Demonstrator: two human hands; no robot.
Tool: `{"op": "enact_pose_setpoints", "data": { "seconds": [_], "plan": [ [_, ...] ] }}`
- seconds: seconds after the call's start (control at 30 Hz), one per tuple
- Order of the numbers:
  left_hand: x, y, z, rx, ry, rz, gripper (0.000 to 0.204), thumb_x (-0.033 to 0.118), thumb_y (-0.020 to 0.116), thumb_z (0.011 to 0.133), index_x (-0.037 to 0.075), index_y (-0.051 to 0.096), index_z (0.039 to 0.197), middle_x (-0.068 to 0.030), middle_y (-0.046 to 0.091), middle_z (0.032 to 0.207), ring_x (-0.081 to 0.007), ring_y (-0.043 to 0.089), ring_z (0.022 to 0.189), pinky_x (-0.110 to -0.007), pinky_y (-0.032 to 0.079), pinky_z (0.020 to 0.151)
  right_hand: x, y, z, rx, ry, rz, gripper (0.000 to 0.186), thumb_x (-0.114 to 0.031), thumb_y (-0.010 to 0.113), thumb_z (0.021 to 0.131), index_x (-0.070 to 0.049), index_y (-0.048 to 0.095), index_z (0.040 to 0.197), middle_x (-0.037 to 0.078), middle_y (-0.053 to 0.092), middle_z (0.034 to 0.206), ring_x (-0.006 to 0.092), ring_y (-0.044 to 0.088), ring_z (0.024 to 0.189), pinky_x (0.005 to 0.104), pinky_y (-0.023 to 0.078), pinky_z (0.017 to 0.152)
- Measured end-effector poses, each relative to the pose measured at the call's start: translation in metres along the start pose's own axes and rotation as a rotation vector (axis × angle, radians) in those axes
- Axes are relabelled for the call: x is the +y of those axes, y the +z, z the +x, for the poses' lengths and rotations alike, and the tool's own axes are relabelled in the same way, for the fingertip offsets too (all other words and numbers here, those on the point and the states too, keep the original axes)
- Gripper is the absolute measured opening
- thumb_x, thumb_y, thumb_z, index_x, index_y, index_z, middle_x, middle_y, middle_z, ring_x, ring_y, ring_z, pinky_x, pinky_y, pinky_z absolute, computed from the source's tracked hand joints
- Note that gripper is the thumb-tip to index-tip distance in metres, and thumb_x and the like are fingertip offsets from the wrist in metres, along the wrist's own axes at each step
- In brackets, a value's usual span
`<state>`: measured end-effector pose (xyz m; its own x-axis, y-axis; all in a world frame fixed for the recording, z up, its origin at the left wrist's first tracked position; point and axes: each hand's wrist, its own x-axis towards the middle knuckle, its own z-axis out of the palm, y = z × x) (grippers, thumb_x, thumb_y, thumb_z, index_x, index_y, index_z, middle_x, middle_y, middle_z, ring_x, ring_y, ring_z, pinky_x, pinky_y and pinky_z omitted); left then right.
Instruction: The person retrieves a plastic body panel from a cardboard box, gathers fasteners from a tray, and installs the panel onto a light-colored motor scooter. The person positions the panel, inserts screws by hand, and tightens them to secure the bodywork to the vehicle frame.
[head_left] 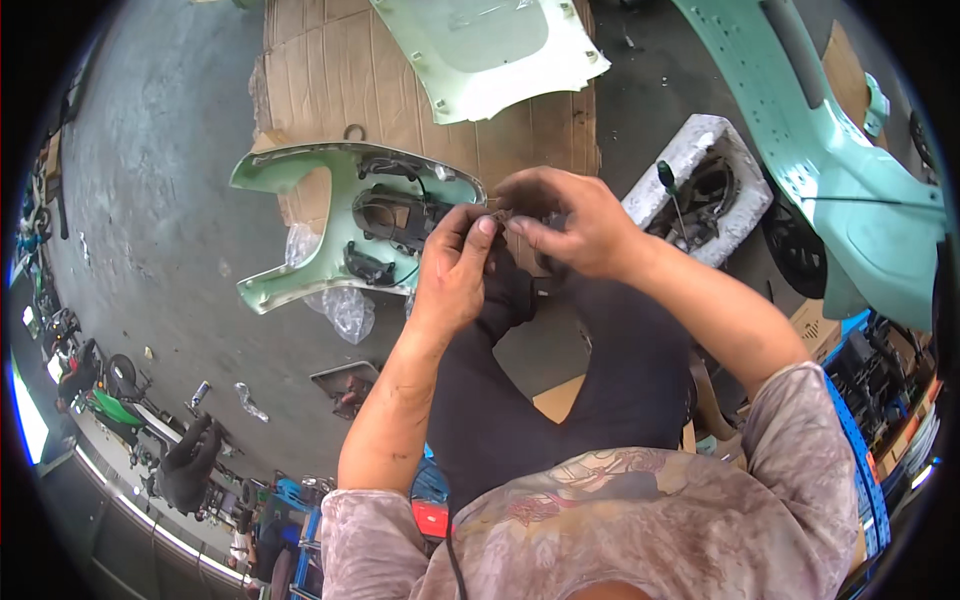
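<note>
Both my hands meet above my lap, fingertips nearly touching. My left hand (452, 262) is closed, with thumb and forefinger pinching a small brownish piece (501, 215) too tiny to identify. From the other side my right hand (578, 222) curls in, its thumb and fingers close together at the same piece. Just beyond my left hand lies a mint-green scooter body panel (262, 290), inner side up. A black lamp-like housing (385, 215) and a smaller black part (368, 265) are fitted to it, with thin black wire beside them.
Flattened cardboard (330, 70) covers the floor ahead, bearing a pale green panel (455, 95). On the right, a white foam box (640, 205) holds metal parts and a green-handled screwdriver (667, 175). A large mint-green body shell (850, 200) stands beyond it. Clear plastic bags (347, 315) lie left.
</note>
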<state>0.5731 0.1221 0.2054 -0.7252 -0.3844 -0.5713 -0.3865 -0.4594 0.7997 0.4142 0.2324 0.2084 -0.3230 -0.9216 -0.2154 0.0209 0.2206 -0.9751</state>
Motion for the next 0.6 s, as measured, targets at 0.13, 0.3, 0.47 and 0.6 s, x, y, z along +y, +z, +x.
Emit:
{"op": "enact_pose_setpoints", "data": {
  "seconds": [0.13, 0.3, 0.47, 0.6],
  "plan": [
    [-0.059, -0.014, 0.064, 0.047, -0.056, -0.111, 0.025, 0.025, 0.05, 0.098, 0.001, 0.058, 0.098, -0.0017, 0.054, 0.076, -0.0073, 0.046, 0.062, -0.022, 0.039, 0.056, 0.091, -0.017, 0.055, -0.187, -0.179, -0.246, 0.023, -0.013, 0.066, 0.081, -0.004, 0.065, 0.102, 0.011, 0.065, 0.091, 0.0282, 0.064, 0.083, 0.0362, 0.051, 0.07],
    [-0.107, -0.039, 0.127, 0.046, -0.22, -0.416, 0.021, 0.02, 0.049, 0.097, 0.001, 0.055, 0.103, -0.0038, 0.056, 0.085, -0.0114, 0.05, 0.067, -0.025, 0.04, 0.057, 0.164, -0.027, 0.103, -0.294, -0.268, -0.357, 0.02, -0.012, 0.066, 0.082, -0.004, 0.065, 0.1, 0.012, 0.066, 0.089, 0.028, 0.064, 0.083, 0.0361, 0.051, 0.07],
    [-0.145, -0.045, 0.172, -0.057, -0.194, -0.194, 0.022, 0.022, 0.05, 0.098, 0.002, 0.056, 0.102, -0.0027, 0.055, 0.079, -0.0105, 0.049, 0.064, -0.024, 0.04, 0.057, 0.207, -0.04, 0.114, -0.303, -0.119, -0.309, 0.016, -0.013, 0.066, 0.082, -0.003, 0.064, 0.095, 0.015, 0.066, 0.085, 0.0322, 0.064, 0.079, 0.0368, 0.051, 0.068],
    [-0.167, -0.05, 0.189, -0.076, -0.272, -0.151, 0.021, 0.023, 0.052, 0.096, 0.003, 0.057, 0.1, -0.0015, 0.053, 0.077, -0.0095, 0.047, 0.062, -0.023, 0.037, 0.053, 0.245, -0.036, 0.109, -0.281, -0.215, -0.431, 0.019, -0.014, 0.066, 0.082, -0.003, 0.062, 0.097, 0.015, 0.064, 0.088, 0.0325, 0.063, 0.083, 0.0389, 0.05, 0.071]
  ]
}}
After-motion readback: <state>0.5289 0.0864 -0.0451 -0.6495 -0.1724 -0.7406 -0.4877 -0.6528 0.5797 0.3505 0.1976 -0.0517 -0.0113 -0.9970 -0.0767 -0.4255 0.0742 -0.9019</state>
